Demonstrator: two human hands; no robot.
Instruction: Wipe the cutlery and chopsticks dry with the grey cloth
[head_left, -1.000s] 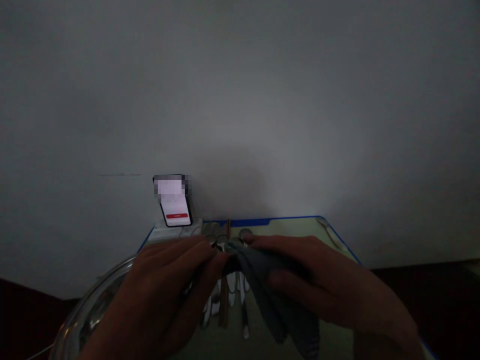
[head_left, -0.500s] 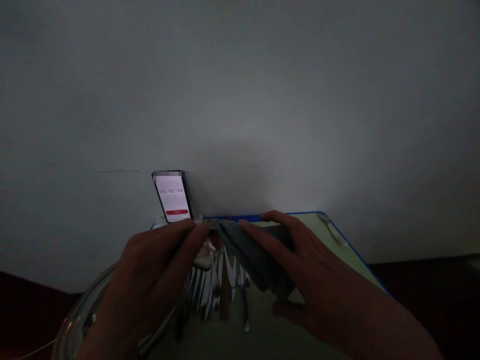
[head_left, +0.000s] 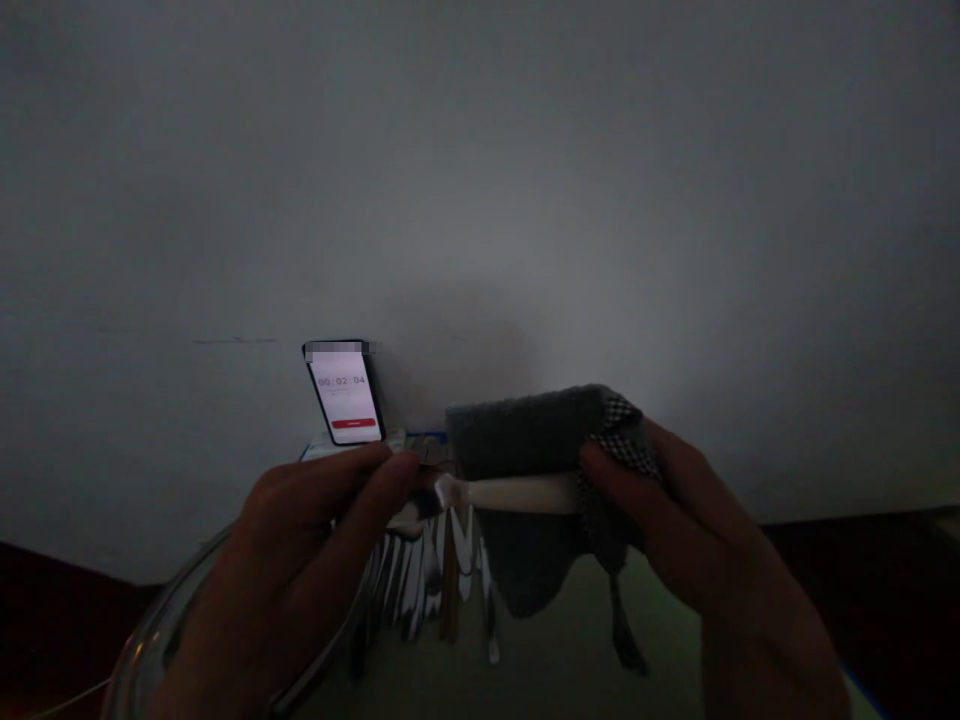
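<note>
My left hand (head_left: 300, 560) pinches the metal end of a white-handled piece of cutlery (head_left: 521, 495) between thumb and fingers. Those fingers partly hide its head, so its exact kind is unclear. The handle points right, almost level, above the table. My right hand (head_left: 697, 530) is closed around a grey cloth (head_left: 525, 440) with a black-and-white checked side, and its thumb presses at the handle's far end. The cloth lies behind the handle and hangs below it, and a dark strip dangles from it. Below the hands, several knives and other cutlery pieces (head_left: 412, 580) lie side by side.
A lit phone (head_left: 349, 395) showing a timer leans upright against the pale wall (head_left: 480, 200). A shiny metal bowl or basin (head_left: 157, 620) stands at lower left, partly behind my left arm. The pale green table (head_left: 592, 650) has a blue edge.
My right hand has turned and moved right and the cloth has opened out, so its checked side and the white handle now show. My left hand stays nearly in place.
</note>
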